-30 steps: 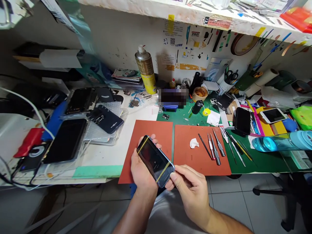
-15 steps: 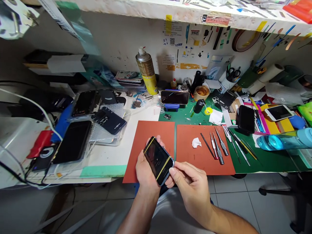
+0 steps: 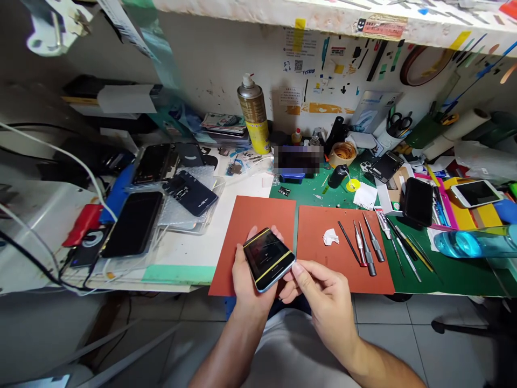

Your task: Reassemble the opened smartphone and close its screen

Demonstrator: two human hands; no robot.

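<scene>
A smartphone (image 3: 267, 257) with a dark screen and a yellow band near its lower end lies tilted in my left hand (image 3: 251, 285), whose fingers wrap round its far side. The thumb and index finger of my right hand (image 3: 323, 293) pinch together at the phone's lower right corner. Whether anything small is between those fingers is hidden. Beneath and beyond the phone is a red-brown mat (image 3: 226, 253). A second such mat (image 3: 315, 269) bears a crumpled white tissue (image 3: 330, 237) and several slim tools (image 3: 367, 248).
Phones (image 3: 133, 223) and a dark blue back panel (image 3: 191, 192) lie at the left with loose cables (image 3: 97, 188). A spray can (image 3: 254, 116) stands at the back. Tweezers (image 3: 404, 248) and a blue bottle (image 3: 472, 241) are at the right. A shelf edge (image 3: 283, 21) overhangs the bench.
The view has shifted, so the bench appears further right. The phone is turned a little in my left hand, its lower edge showing more. My right fingers remain at its corner.
</scene>
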